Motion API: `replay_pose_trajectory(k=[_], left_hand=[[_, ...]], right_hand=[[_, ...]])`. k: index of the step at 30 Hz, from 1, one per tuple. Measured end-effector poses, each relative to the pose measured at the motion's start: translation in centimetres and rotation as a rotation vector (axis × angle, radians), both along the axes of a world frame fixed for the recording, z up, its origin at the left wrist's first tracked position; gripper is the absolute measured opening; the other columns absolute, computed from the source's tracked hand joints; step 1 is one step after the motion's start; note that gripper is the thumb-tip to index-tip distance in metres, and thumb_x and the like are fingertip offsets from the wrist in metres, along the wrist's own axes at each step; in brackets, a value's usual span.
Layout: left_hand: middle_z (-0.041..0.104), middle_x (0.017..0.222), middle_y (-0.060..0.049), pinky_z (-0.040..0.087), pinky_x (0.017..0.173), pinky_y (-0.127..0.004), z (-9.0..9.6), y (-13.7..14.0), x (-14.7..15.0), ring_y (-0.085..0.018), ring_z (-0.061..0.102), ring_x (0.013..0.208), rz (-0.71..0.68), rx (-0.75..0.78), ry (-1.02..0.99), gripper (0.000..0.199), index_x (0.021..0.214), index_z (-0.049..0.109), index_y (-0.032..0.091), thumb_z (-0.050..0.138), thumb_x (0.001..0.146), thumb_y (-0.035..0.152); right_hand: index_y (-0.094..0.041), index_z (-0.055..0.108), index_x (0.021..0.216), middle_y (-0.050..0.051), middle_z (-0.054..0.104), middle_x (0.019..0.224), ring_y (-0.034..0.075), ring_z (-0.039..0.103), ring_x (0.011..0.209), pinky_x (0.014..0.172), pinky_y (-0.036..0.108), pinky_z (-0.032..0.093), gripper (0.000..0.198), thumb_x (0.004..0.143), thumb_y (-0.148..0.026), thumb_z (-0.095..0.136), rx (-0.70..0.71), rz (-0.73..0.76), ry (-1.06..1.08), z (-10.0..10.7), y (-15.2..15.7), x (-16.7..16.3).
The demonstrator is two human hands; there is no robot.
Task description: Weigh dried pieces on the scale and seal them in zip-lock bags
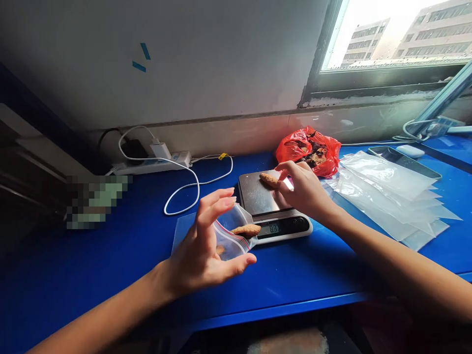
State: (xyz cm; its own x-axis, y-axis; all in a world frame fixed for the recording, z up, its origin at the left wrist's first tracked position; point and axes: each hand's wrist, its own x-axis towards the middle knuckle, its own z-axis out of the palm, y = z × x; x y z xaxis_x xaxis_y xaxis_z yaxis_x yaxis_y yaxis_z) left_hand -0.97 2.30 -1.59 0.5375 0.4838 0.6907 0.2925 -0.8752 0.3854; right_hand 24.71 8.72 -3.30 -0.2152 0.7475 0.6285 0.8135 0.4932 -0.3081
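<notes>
My right hand (300, 189) is over the steel plate of a kitchen scale (254, 196), its thumb and index finger closed on a rough, light-brown elongated piece (269, 180). My left hand (201, 236) curves around the mouth of a clear zip bag (233, 216), with thumb and fingers spread apart. Whether any hidden fingers touch the bag, I cannot tell. Another brown piece (246, 230) sticks out of the bag's mouth, beside the scale's lit display (273, 228). Something brown also shows inside the bag, partly behind my hand.
Behind the scale stands an open red plastic bag (332, 152) of dark and tan pieces. Several clear bags (391, 187) lie fanned on the blue table (280, 280) at right, near a phone (405, 161). A power strip (143, 166) and looped white cable (184, 188) occupy the back left.
</notes>
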Motion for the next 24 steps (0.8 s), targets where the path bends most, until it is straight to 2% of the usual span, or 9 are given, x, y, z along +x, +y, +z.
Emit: replay_pose_trajectory(k=[5, 9, 12, 14, 16, 18, 19, 22, 24], left_hand=[[0.035, 0.134, -0.012, 0.045, 0.099, -0.066, 0.0, 0.2, 0.4, -0.037, 0.038, 0.13, 0.028, 0.008, -0.179, 0.086, 0.138, 0.029, 0.031, 0.08, 0.07, 0.029], [0.034, 0.136, -0.011, 0.051, 0.094, -0.063, 0.0, 0.0, 0.5, -0.035, 0.045, 0.125, 0.039, -0.061, -0.203, 0.081, 0.136, 0.028, 0.033, 0.078, 0.073, 0.033], [0.03, 0.139, -0.012, 0.058, 0.085, -0.055, -0.1, -0.2, 0.3, -0.034, 0.046, 0.125, 0.036, -0.113, -0.163, 0.081, 0.137, 0.026, 0.034, 0.078, 0.074, 0.032], [0.031, 0.137, -0.012, 0.061, 0.081, -0.052, -0.3, -0.2, 0.1, -0.036, 0.041, 0.129, 0.029, -0.101, -0.124, 0.085, 0.137, 0.025, 0.035, 0.08, 0.072, 0.032], [0.03, 0.137, -0.012, 0.062, 0.078, -0.049, -0.6, 0.0, 0.1, -0.036, 0.037, 0.132, 0.027, -0.104, -0.085, 0.086, 0.137, 0.025, 0.036, 0.08, 0.072, 0.033], [0.031, 0.136, -0.012, 0.06, 0.083, -0.052, -0.8, 0.2, 0.1, -0.036, 0.037, 0.132, 0.021, -0.068, -0.059, 0.085, 0.137, 0.026, 0.036, 0.08, 0.071, 0.036], [0.033, 0.133, -0.012, 0.056, 0.089, -0.055, -0.8, 0.3, 0.1, -0.036, 0.038, 0.131, 0.016, -0.034, -0.045, 0.086, 0.137, 0.026, 0.035, 0.08, 0.071, 0.036], [0.041, 0.127, -0.012, 0.046, 0.101, -0.061, -0.7, 0.4, 0.2, -0.034, 0.038, 0.131, -0.01, 0.066, -0.005, 0.086, 0.138, 0.026, 0.029, 0.081, 0.072, 0.033], [0.041, 0.127, -0.014, 0.046, 0.102, -0.058, -0.5, 0.4, 0.3, -0.034, 0.036, 0.132, -0.025, 0.079, 0.005, 0.083, 0.138, 0.027, 0.026, 0.08, 0.073, 0.031]], right_hand=[[-0.02, 0.057, 0.106, 0.011, 0.064, 0.103, 0.028, 0.053, 0.1, 0.085, 0.042, 0.045, 0.025, 0.081, -0.024, 0.06, -0.014, 0.044, -0.041, 0.0, -0.1, -0.3], [-0.02, 0.059, 0.098, 0.008, 0.065, 0.093, 0.027, 0.054, 0.096, 0.082, 0.041, 0.045, 0.017, 0.081, -0.019, 0.059, -0.031, 0.081, -0.034, 0.0, 0.1, -0.7], [-0.018, 0.056, 0.095, 0.007, 0.065, 0.089, 0.023, 0.056, 0.088, 0.077, 0.036, 0.046, 0.015, 0.081, -0.019, 0.06, -0.016, 0.117, 0.011, 1.0, -1.0, -0.7], [-0.019, 0.055, 0.095, 0.004, 0.064, 0.086, 0.018, 0.056, 0.081, 0.074, 0.032, 0.047, 0.014, 0.082, -0.018, 0.06, -0.003, 0.234, 0.05, 2.1, -2.5, -0.9], [-0.02, 0.055, 0.097, 0.002, 0.064, 0.085, 0.016, 0.057, 0.08, 0.075, 0.03, 0.048, 0.015, 0.084, -0.016, 0.06, 0.017, 0.427, 0.076, 3.2, -4.3, -1.4], [-0.02, 0.057, 0.103, 0.003, 0.066, 0.09, 0.016, 0.058, 0.088, 0.081, 0.031, 0.049, 0.018, 0.087, -0.015, 0.06, 0.03, 0.584, 0.055, 3.8, -5.8, -2.3], [-0.021, 0.057, 0.106, 0.003, 0.066, 0.094, 0.017, 0.058, 0.093, 0.084, 0.032, 0.049, 0.019, 0.088, -0.015, 0.059, 0.031, 0.617, 0.033, 3.8, -6.2, -2.8], [-0.02, 0.058, 0.111, 0.007, 0.065, 0.106, 0.018, 0.056, 0.103, 0.09, 0.034, 0.049, 0.019, 0.092, -0.018, 0.058, 0.023, 0.589, -0.003, 3.0, -6.8, -4.1], [-0.017, 0.057, 0.113, 0.01, 0.062, 0.11, 0.02, 0.056, 0.103, 0.088, 0.036, 0.049, 0.022, 0.092, -0.024, 0.059, 0.007, 0.541, 0.013, 2.5, -6.8, -4.5]])
